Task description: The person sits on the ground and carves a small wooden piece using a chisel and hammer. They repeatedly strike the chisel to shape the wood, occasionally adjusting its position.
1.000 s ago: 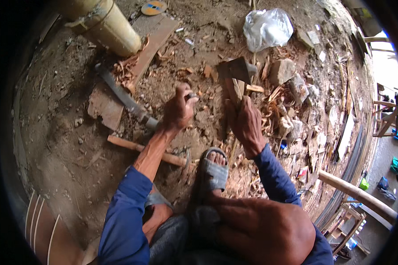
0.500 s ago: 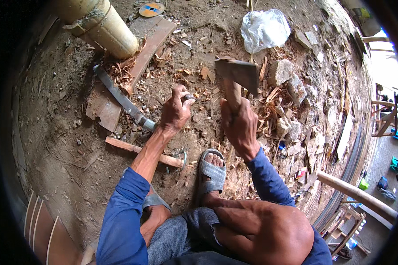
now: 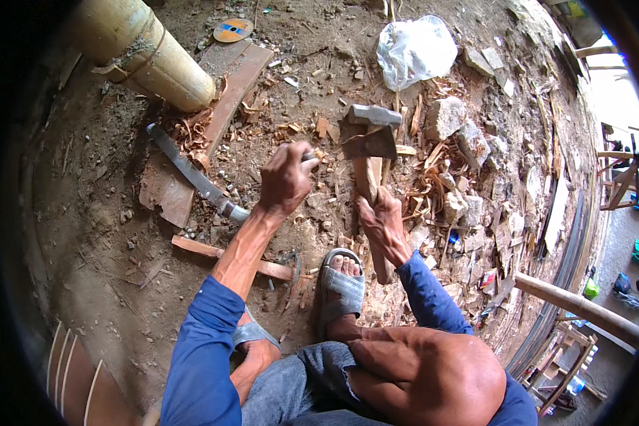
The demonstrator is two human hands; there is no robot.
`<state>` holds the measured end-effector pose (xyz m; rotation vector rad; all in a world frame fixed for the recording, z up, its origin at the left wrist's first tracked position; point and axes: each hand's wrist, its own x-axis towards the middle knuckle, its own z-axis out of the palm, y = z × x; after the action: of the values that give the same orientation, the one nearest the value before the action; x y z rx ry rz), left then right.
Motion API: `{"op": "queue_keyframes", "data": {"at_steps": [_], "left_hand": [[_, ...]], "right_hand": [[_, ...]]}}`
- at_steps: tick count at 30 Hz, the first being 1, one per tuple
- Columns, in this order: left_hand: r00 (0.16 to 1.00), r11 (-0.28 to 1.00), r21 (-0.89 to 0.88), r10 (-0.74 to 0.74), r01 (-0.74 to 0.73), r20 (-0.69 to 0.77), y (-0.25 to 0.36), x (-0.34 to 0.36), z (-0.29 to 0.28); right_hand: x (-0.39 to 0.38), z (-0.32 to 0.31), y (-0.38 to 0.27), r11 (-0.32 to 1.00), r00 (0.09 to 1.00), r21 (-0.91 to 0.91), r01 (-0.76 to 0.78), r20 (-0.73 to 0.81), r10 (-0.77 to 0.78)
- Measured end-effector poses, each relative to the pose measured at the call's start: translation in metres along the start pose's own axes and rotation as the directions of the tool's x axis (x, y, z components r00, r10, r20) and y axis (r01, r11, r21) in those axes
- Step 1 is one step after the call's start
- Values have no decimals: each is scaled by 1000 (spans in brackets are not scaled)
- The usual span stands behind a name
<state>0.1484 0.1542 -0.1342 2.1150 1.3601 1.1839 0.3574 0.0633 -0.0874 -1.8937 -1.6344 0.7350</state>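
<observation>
My left hand (image 3: 285, 177) is closed, pinching a small dark metal piece (image 3: 308, 157) between thumb and fingers; most of it is hidden. In my right hand (image 3: 382, 220) is the wooden handle of a hatchet (image 3: 368, 147), its dark blade turned to the right. Just beyond the blade shows a grey hammer head (image 3: 375, 116), partly covered by the hatchet. A wooden handle end (image 3: 383, 268) sticks out below my right hand; I cannot tell which tool it belongs to. A curved machete (image 3: 190, 167) lies left of my left hand, across the edge of a board (image 3: 224, 117).
A thick bamboo pole (image 3: 156, 60) rests over the board amid wood shavings (image 3: 200, 131). A wooden stick (image 3: 263, 267) lies under my left forearm. Stones (image 3: 447, 117) and a clear plastic bag (image 3: 417, 53) are on the far right. A bamboo rail (image 3: 575, 307) stands at right.
My right hand has come nearer to me and the hatchet has lowered, so the hammer head behind it now shows. My left hand has turned and shifted slightly right.
</observation>
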Motion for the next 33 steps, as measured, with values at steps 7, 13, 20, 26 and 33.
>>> {"op": "queue_keyframes", "data": {"at_steps": [7,13,20,26,33], "left_hand": [[833,887,-227,-252,402,493,-18,46,0],[984,992,-62,-96,106,150,1,7,12],[979,996,-46,78,-71,186,-8,-10,18],[977,954,-244,-136,173,162,-18,-1,12],[954,956,-187,-177,225,242,-18,7,9]], "right_hand": [[-15,7,8,916,944,231,-329,66,322],[-17,8,17,969,981,154,-191,43,187],[-19,13,19,951,970,199,-238,93,223],[-12,1,13,997,997,31,-70,34,69],[25,-6,-14,964,984,-253,86,174,-42]]}}
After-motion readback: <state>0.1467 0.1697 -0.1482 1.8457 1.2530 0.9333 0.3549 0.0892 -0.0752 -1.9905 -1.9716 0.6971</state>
